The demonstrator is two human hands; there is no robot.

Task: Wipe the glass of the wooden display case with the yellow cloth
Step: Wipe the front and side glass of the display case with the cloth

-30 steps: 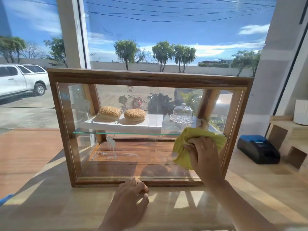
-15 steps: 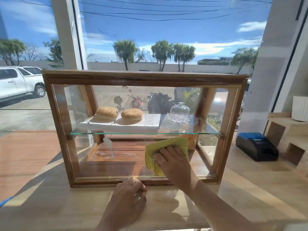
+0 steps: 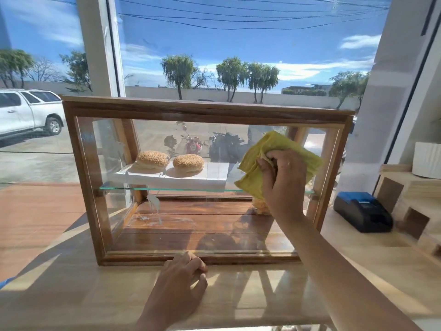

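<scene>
A person's right hand [image 3: 285,177] presses the bunched yellow cloth [image 3: 274,161] against the front glass [image 3: 181,211] of the wooden display case [image 3: 205,111], its fingers clenched around the fabric. Half a second earlier the cloth sat low on the pane, below the glass shelf [image 3: 167,188]; it is now high on the right side, near the top rail. The left hand [image 3: 181,280] has stayed at the case's bottom rail, fingers loosely curled against the wood and the bench [image 3: 71,295], grasping nothing. Inside, two sesame buns [image 3: 152,159] [image 3: 188,162] sit on a white board [image 3: 191,177] on the shelf, apart from the cloth; the hand and cloth hide the shelf's right end. A black and blue printer [image 3: 362,211] stands on the bench just right of the case. Through the window behind are a white pickup [image 3: 26,111] and parked motorbikes [image 3: 194,145].
</scene>
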